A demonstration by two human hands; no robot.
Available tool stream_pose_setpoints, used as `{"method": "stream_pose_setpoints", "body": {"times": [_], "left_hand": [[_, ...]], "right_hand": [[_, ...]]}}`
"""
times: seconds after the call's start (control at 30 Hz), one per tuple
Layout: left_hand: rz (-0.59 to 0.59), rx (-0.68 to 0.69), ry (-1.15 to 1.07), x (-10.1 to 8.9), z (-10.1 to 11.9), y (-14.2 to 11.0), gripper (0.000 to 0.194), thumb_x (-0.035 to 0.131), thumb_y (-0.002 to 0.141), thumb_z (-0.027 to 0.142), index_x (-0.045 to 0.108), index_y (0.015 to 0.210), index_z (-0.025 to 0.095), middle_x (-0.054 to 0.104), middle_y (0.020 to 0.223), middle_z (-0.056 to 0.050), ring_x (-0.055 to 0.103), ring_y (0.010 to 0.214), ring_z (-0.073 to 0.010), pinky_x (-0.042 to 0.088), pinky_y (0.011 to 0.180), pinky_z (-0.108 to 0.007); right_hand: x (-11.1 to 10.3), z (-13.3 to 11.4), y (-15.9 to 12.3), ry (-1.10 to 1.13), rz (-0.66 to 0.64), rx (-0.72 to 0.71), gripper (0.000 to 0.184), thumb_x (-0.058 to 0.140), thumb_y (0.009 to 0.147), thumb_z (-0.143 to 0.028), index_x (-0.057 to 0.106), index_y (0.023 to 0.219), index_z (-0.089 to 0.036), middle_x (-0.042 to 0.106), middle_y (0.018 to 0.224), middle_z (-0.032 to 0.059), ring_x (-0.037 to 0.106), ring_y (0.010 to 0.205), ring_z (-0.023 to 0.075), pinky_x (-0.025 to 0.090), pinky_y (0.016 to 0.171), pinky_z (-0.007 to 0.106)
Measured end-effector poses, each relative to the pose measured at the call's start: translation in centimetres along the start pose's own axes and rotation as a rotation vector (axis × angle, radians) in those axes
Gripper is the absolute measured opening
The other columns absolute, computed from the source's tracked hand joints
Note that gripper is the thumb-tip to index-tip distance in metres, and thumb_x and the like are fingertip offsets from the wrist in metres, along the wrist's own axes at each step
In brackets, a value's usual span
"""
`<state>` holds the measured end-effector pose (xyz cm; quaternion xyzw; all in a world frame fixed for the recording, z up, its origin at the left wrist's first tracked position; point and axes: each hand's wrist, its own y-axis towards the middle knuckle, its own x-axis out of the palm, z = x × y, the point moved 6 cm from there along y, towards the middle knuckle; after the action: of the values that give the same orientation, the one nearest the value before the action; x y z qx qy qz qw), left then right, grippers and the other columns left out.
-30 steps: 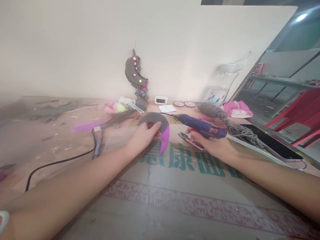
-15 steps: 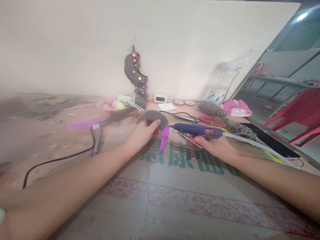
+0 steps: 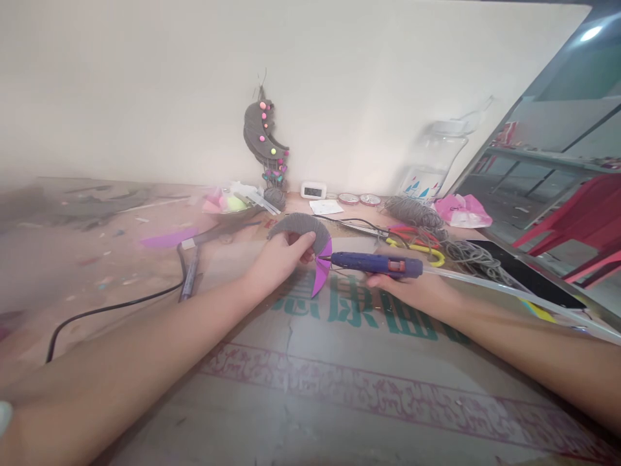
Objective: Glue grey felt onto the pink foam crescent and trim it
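My left hand (image 3: pixel 291 252) pinches a crescent (image 3: pixel 306 226) between thumb and fingers. Grey yarn covers most of its curve, and a bare purple tip (image 3: pixel 320 275) points down toward me. In my right hand (image 3: pixel 405 288) is a blue hot glue gun (image 3: pixel 371 263), held sideways with a long clear glue stick (image 3: pixel 480 285) running out of its back. The gun's nozzle lies at the purple tip, just below the yarn's edge; whether it touches cannot be made out. Most of my right fingers are hidden behind the gun.
A decorated grey crescent (image 3: pixel 262 133) hangs on the wall. Behind my hands are a small digital clock (image 3: pixel 313 190), grey yarn (image 3: pixel 414 212), yellow-handled scissors (image 3: pixel 422 252), a clear bottle (image 3: pixel 434 158) and a black tablet (image 3: pixel 528 275). A marker (image 3: pixel 191 273) and black cable (image 3: pixel 111 307) lie left.
The glue gun has moved down and left, bringing its nozzle from the yarn's edge onto the bare purple part. My left hand keeps its hold on the crescent.
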<state>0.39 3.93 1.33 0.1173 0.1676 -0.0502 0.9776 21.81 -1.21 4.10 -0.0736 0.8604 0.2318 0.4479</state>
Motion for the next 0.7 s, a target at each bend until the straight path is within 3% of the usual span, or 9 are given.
{"method": "stream_pose_setpoints", "body": {"times": [0.7], "left_hand": [[-0.025, -0.034, 0.169, -0.25, 0.97, -0.47, 0.047, 0.046, 0.08, 0.06, 0.064, 0.066, 0.019, 0.072, 0.073, -0.004, 0.064, 0.076, -0.0223, 0.043, 0.076, -0.031]], "right_hand": [[0.23, -0.16, 0.14, 0.034, -0.035, 0.048, 0.031, 0.063, 0.076, -0.05, 0.056, 0.067, -0.022, 0.059, 0.062, -0.0011, 0.056, 0.06, 0.0162, 0.041, 0.055, 0.025]]}}
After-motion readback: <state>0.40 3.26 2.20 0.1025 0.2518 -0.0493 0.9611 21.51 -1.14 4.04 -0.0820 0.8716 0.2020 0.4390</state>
